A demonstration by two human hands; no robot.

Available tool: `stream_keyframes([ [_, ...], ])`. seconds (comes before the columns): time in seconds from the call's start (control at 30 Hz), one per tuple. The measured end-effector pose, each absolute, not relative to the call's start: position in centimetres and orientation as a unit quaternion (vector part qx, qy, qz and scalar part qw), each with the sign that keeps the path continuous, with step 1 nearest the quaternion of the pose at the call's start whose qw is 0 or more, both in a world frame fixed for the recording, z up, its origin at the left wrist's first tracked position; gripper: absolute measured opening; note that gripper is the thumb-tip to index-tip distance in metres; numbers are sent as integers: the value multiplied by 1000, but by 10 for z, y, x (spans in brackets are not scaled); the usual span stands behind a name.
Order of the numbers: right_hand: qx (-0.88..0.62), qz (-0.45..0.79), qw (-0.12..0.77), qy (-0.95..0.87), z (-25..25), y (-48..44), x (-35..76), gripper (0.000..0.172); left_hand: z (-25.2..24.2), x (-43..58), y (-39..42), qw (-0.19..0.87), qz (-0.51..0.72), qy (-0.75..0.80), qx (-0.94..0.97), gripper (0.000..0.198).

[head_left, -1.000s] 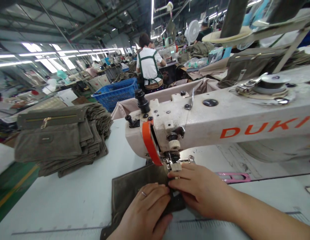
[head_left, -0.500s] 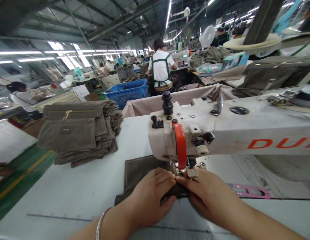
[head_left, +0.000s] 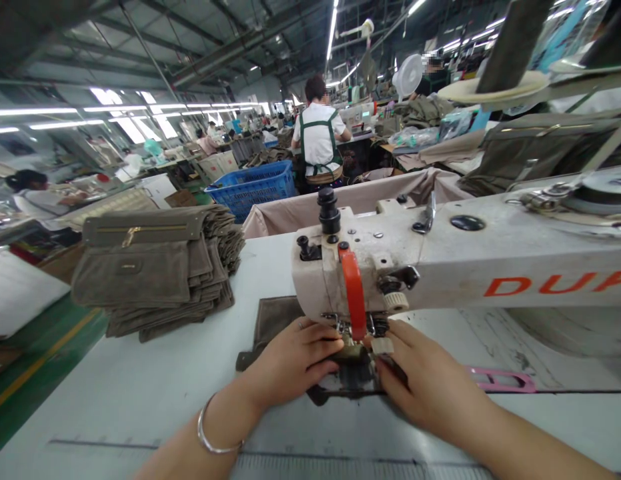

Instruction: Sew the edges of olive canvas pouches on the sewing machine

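Observation:
A dark olive fabric piece (head_left: pixel 277 319) lies on the white sewing table, partly under the head of a white sewing machine (head_left: pixel 455 260). My left hand (head_left: pixel 297 360) presses its closed fingers on the fabric left of the needle area. On the other side, my right hand (head_left: pixel 425 373) pinches the fabric beside the presser foot, its fingertips partly hidden by the machine. Between my hands, a folded edge of the fabric shows. An orange-red lever-like guard (head_left: pixel 353 290) hangs in front of the needle, which I cannot make out.
A stack of olive fabric pieces (head_left: pixel 155 267) with a zipper sits on the table at left. A pink plastic tool (head_left: pixel 505 380) lies right of my right hand. A ruler scale (head_left: pixel 360 465) runs along the front. Beyond are a blue crate (head_left: pixel 255 183) and a seated person (head_left: pixel 317 137).
My hands have moved apart from near-touching, opening a gap at the needle area. The fabric has shifted, and its folded edge shows between them. The view has shifted slightly.

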State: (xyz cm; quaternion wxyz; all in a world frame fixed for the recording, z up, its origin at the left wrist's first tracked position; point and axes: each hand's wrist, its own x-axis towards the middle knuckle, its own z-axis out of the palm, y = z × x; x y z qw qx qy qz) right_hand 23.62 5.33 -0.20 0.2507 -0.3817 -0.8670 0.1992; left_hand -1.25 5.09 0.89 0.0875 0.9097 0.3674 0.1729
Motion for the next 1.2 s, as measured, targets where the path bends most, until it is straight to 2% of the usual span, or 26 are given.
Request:
stream_keyframes([
  [0.17,-399,139,253,-870,-1,62,238,15,3,-26,52,79,231,361,900,24],
  [0.33,-418,107,211,-877,-1,61,241,26,-1,-11,43,74,255,364,893,21],
  [0.47,-355,155,251,-887,-1,57,238,6,-2,6,35,69,273,387,878,16],
  [0.63,-309,199,273,-889,-5,56,231,24,-4,15,30,45,292,411,863,11],
  [0.83,-312,202,298,-879,-7,54,229,23,-6,18,31,14,300,421,856,18],
  [1.2,-348,112,287,-885,-12,62,224,27,-8,20,51,38,286,458,841,12],
])
